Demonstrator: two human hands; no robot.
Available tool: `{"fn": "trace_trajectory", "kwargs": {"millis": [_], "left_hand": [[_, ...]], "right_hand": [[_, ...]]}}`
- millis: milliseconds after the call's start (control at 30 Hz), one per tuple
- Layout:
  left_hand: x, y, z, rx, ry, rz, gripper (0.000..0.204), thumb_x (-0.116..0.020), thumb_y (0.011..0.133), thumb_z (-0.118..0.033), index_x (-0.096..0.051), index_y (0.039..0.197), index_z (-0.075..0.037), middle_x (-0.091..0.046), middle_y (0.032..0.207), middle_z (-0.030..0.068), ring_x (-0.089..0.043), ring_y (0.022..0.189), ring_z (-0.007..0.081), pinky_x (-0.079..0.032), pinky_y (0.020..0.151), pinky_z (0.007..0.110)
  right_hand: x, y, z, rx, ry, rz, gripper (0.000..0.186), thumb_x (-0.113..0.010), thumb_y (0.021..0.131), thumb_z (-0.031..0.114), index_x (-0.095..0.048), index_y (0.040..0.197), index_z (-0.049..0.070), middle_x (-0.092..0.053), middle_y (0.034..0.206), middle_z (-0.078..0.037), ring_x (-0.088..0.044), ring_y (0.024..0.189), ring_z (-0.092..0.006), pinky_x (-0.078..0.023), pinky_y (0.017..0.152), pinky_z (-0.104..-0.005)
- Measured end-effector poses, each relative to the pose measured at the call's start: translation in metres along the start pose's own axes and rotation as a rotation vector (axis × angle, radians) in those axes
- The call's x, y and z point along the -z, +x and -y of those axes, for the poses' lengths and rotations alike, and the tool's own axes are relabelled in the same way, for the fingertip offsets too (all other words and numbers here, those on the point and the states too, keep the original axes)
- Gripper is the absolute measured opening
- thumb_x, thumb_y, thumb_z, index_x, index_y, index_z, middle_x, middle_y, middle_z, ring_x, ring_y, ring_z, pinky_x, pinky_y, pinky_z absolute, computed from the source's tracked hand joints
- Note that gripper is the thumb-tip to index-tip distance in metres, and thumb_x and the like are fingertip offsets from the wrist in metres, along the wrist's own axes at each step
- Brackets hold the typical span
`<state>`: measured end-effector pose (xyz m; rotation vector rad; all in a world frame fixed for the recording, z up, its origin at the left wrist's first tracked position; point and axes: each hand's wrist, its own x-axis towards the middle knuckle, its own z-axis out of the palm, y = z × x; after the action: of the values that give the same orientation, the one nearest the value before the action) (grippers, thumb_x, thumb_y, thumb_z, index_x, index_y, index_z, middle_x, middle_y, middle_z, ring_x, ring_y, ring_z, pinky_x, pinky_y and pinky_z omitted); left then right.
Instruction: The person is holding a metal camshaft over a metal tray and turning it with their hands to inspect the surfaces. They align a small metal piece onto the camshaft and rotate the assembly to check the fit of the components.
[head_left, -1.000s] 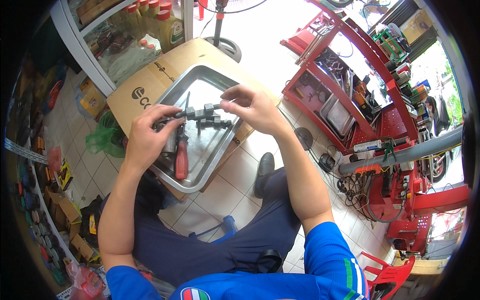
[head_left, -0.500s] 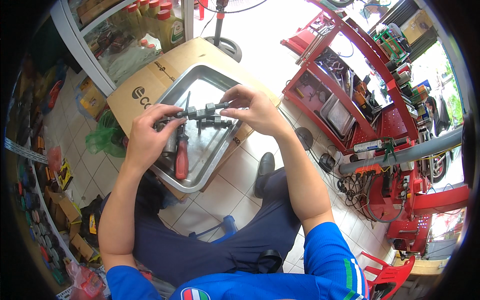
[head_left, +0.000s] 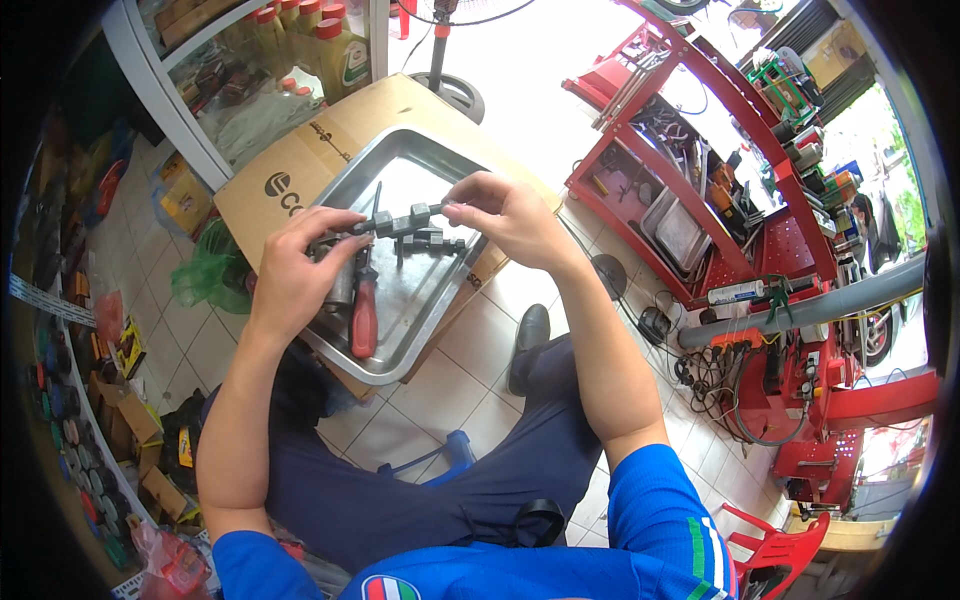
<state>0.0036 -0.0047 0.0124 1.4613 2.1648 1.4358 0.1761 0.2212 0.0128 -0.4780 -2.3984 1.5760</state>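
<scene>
— Grey metal shaft with blocky lobes [head_left: 398,223]: where is it?

— Held level in the air above the shallow steel tray [head_left: 440,150], between both hands. Left hand [head_left: 297,268] grips the left end, fingers curled around it, thumb on top. Right hand [head_left: 505,213] pinches the right end between thumb and fingertips.

— Both pressed onto the part, then?

— Yes — neither is spread. The shaft runs roughly left to right, its middle lobes showing between the two grips.

— What lies in the tray?

— A red-handled screwdriver [head_left: 364,318], handle toward the person, lying just beneath the left hand. A second dark metal part with lobes [head_left: 436,241] sits on the tray floor just below the held shaft. A thin metal rod [head_left: 376,200] stands slanted behind the shaft; whether it touches it, cannot tell.

— And the tray rests on?

— A flattened brown cardboard box [head_left: 300,170] on the white tiled floor [head_left: 455,375]. The person sits over it in dark trousers and a blue shirt, one black shoe [head_left: 527,342] beside the tray's near corner.

— Surroundings?

— Red metal tool trolley [head_left: 700,190] to the right, a glass-fronted cabinet with yellow oil bottles [head_left: 330,45] at upper left, a fan's round base [head_left: 458,95] beyond the box.
</scene>
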Motion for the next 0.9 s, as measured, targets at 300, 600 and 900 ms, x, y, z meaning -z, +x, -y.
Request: {"fn": "trace_trajectory", "kwargs": {"millis": [300, 600, 900], "left_hand": [[-0.001, 0.000, 0.000, -0.004, -0.004, -0.002, 0.021, -0.078, 0.087, -0.005, -0.076, 0.107, -0.001, -0.075, 0.102, 0.0072, -0.066, 0.093, 0.0181, -0.050, 0.086, 0.030], [0.000, 0.001, -0.002, -0.004, 0.010, -0.005, 0.021, -0.079, 0.087, -0.007, -0.076, 0.107, -0.001, -0.074, 0.100, 0.0096, -0.068, 0.093, 0.0207, -0.053, 0.085, 0.032], [-0.001, 0.000, -0.001, 0.006, -0.005, -0.006, 0.021, -0.078, 0.086, -0.006, -0.076, 0.107, -0.001, -0.074, 0.100, 0.0078, -0.065, 0.092, 0.0189, -0.051, 0.086, 0.031]], "right_hand": [[-0.005, 0.004, -0.007, -0.031, 0.073, -0.069, 0.041, -0.074, 0.099, 0.035, -0.070, 0.117, -0.002, -0.072, 0.101, -0.009, -0.070, 0.095, -0.0155, -0.055, 0.085, -0.0310], [-0.003, 0.001, -0.005, 0.009, 0.019, -0.023, 0.036, -0.076, 0.097, 0.031, -0.071, 0.113, -0.001, -0.074, 0.097, -0.008, -0.070, 0.094, -0.0152, -0.055, 0.084, -0.0313], [-0.007, 0.002, -0.009, 0.045, 0.060, -0.069, 0.041, -0.073, 0.099, 0.038, -0.072, 0.111, -0.001, -0.074, 0.096, -0.008, -0.069, 0.093, -0.0147, -0.054, 0.085, -0.0307]]}}
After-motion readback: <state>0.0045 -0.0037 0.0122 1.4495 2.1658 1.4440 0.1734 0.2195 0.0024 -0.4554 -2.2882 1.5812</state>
